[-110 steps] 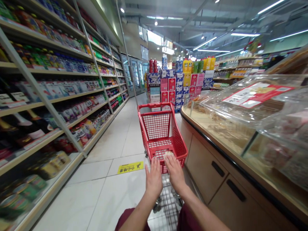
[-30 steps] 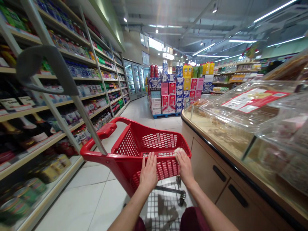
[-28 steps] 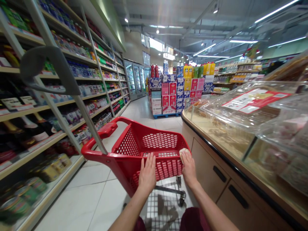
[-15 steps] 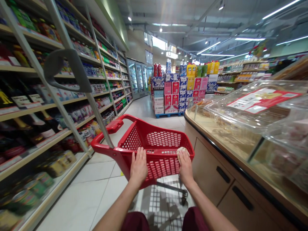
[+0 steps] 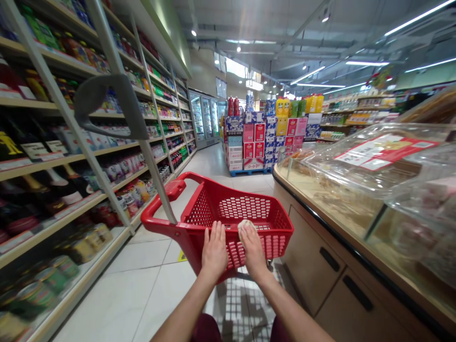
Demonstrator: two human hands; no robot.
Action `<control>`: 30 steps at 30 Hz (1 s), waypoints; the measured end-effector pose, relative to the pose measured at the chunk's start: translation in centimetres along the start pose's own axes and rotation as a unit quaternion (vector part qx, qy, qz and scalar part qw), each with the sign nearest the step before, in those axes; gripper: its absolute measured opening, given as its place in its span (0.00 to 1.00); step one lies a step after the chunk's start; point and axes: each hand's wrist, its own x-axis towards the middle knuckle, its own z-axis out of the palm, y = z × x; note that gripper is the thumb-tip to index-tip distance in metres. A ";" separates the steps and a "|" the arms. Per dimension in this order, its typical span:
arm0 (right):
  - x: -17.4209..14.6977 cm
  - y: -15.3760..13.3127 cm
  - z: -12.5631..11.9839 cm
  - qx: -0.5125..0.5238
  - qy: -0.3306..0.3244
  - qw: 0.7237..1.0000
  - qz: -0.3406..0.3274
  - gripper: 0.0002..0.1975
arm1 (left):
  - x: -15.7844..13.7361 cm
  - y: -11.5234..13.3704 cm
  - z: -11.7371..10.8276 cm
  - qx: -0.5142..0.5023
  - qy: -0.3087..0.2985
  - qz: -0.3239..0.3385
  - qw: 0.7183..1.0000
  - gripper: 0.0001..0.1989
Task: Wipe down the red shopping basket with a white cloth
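A red plastic shopping cart with a perforated basket stands right in front of me. My left hand rests on its near rim with the fingers stretched out flat, holding nothing. On the same rim, closer to the middle, my right hand presses a pale cloth under its fingertips. Much of the cloth is hidden beneath the fingers. The basket's visible inside holds no goods. A grey handle on a metal pole rises from the cart's left end.
Tall shelves of bottles and cans line the left side. A wooden counter with clear plastic covers runs close along the right. Stacked drink boxes stand ahead on a blue pallet, with glass-door fridges behind.
My right hand has slid left along the rim with the cloth, toward my left hand. The cart and my left hand have shifted slightly to the right.
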 end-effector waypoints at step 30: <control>3.3 -5.8 2.9 0.039 -0.061 0.997 -0.041 0.27 | -2.3 -8.9 -2.2 0.034 0.094 -0.055 0.994 0.26</control>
